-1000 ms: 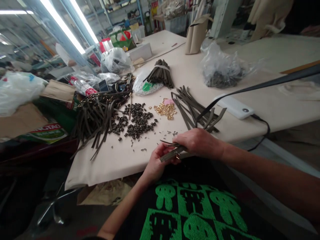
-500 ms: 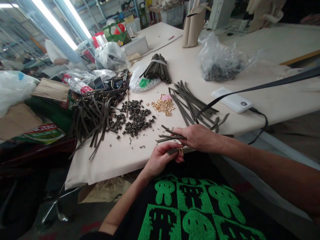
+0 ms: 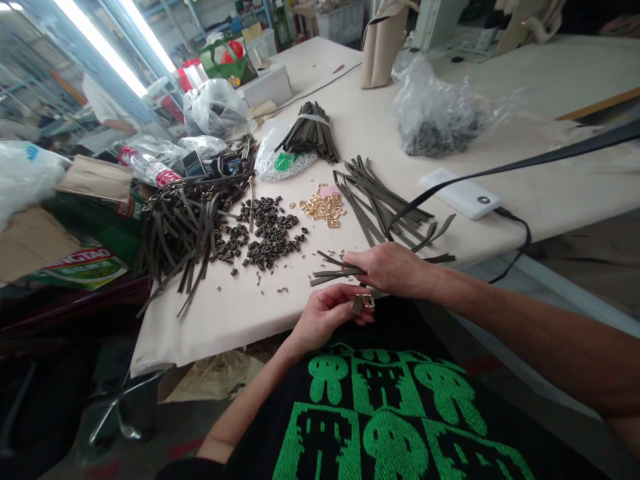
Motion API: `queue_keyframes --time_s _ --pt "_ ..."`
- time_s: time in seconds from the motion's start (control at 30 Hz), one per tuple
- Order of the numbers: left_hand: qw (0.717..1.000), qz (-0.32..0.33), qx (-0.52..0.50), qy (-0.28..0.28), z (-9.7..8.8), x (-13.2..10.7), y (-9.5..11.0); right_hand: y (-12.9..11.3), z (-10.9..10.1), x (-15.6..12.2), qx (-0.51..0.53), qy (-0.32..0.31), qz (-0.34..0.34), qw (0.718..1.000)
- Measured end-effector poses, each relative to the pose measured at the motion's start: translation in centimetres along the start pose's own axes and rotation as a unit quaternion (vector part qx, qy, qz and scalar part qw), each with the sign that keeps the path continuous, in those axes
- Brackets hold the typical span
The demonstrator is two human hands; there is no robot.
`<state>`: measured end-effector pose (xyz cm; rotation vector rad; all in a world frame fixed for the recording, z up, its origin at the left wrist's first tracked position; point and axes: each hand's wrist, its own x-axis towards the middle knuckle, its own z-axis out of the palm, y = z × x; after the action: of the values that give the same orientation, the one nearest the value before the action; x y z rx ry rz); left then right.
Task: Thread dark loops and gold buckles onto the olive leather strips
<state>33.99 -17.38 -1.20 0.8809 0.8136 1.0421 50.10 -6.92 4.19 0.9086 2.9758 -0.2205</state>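
My left hand [image 3: 325, 319] pinches a small gold buckle [image 3: 369, 301] with a dark strap end [image 3: 357, 306] against it, just off the table's front edge. Whether the strap passes fully through the buckle is too small to tell. Directly above, my right hand [image 3: 395, 270] is closed around several dark grey-brown straps [image 3: 333, 274], whose ends stick out to the left. Beyond it lies a loose spread of similar straps [image 3: 370, 203]. Left of those are a pile of gold buckles [image 3: 323, 208] and a heap of small dark loops [image 3: 273, 233].
Finished-looking straps with gold hardware [image 3: 175, 227] hang over the table's left edge. A tied strap bundle [image 3: 310, 137] stands farther back. At the right are a white power bank [image 3: 460, 193] with a cable, a clear plastic bag [image 3: 435, 113] and a beige bag [image 3: 383, 50].
The gold buckle in my left hand has turned from upright to lying sideways, and the strap end beside it now points downward. My right hand keeps its hold on the straps.
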Motion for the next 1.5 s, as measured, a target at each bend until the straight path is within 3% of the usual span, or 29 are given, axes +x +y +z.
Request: queue_keyframes --time_s 0.2,0.4,0.7,0.83,0.9,0.97,1.03,1.1,1.17,1.33,1.5 --pt "0.999 -0.004 -0.007 0.035 0.0 0.1 -0.3 0.2 0.4 -0.3 -0.009 0.037 0.017 0.999" --pt "0.995 0.025 -0.039 0.091 -0.1 0.0 0.1 2.2 -0.3 -1.6 -0.055 0.13 0.093 0.986" --pt "0.982 0.085 -0.088 0.141 -1.0 0.0 0.1 6.8 -3.0 -5.1 -0.157 0.213 0.257 0.93" --pt "0.978 0.111 -0.075 0.162 -1.9 0.0 -0.5 8.4 -4.1 -6.6 -0.143 0.229 0.337 0.902" --pt "0.975 0.124 -0.054 0.175 -2.3 0.1 -0.8 9.2 -4.7 -7.4 -0.059 0.249 0.39 0.884" --pt "0.974 0.124 -0.023 0.189 -2.4 0.3 -1.1 9.6 -5.4 -8.3 0.128 0.3 0.425 0.845" --pt "0.975 0.107 0.011 0.195 -2.3 0.5 -1.4 9.4 -5.7 -9.2 0.361 0.353 0.4 0.765" --pt "0.978 0.084 0.035 0.188 -1.8 0.6 -1.7 8.3 -5.4 -9.8 0.52 0.374 0.349 0.684" --pt "0.982 0.069 0.037 0.174 -1.2 0.7 -2.0 6.2 -4.1 -10.0 0.579 0.357 0.328 0.656" --pt "0.985 0.052 0.0 0.165 -0.4 1.1 -2.5 0.0 1.7 -8.2 0.587 0.225 0.283 0.725" --pt "0.98 0.07 0.004 0.187 -0.2 1.3 -2.3 -3.2 5.8 -5.8 0.568 0.238 0.23 0.753"
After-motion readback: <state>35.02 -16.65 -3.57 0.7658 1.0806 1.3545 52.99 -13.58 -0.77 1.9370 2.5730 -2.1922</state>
